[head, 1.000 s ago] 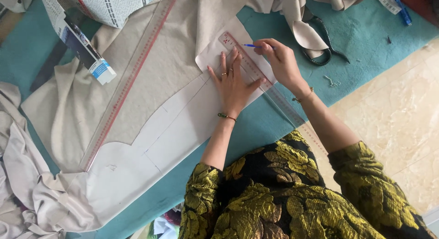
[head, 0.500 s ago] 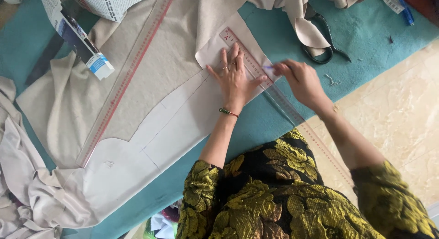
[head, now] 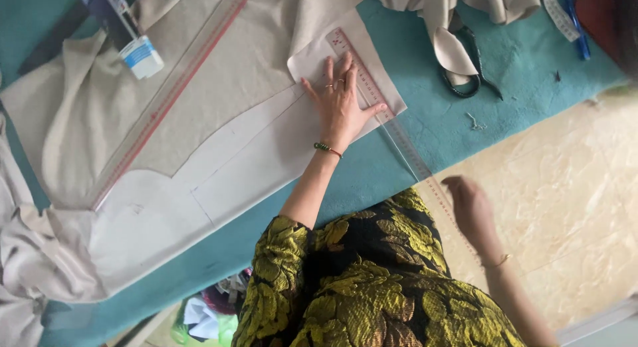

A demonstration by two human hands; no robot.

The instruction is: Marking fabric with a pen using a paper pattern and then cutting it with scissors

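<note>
My left hand lies flat with fingers spread on a white paper pattern and on a clear ruler with red markings. It presses both onto beige fabric. The ruler runs diagonally past the table edge. My right hand hangs off the table over the floor, away from the ruler. It is blurred, with fingers curled, and I cannot tell whether anything is in it.
A long clear ruler lies across the fabric at the left. Black scissors sit on the teal table cover, partly under cloth. A blue pen and a tape measure lie top right. A small white and blue box lies top left.
My right hand left the ruler's edge and drew back off the table toward my body. My left hand stayed pressed on the ruler and paper.
</note>
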